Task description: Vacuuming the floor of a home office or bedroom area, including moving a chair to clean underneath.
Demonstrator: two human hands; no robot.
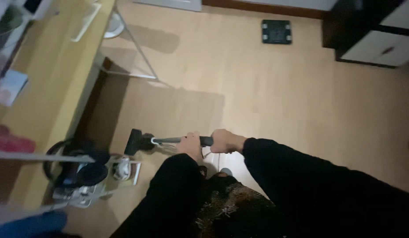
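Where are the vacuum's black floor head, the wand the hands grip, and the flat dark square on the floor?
Floor head (134, 142), head view, middle of the black nozzle.
Wand (169, 140), head view, bare tube ahead of the left hand (192, 145).
Dark square (276, 31), head view, its centre.

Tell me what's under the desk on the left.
Under the desk sits a dark coiled hose with a light-coloured machine on the wooden floor. The desktop covers anything further back in shadow.

A dark bathroom scale lies beyond the wooden desk.
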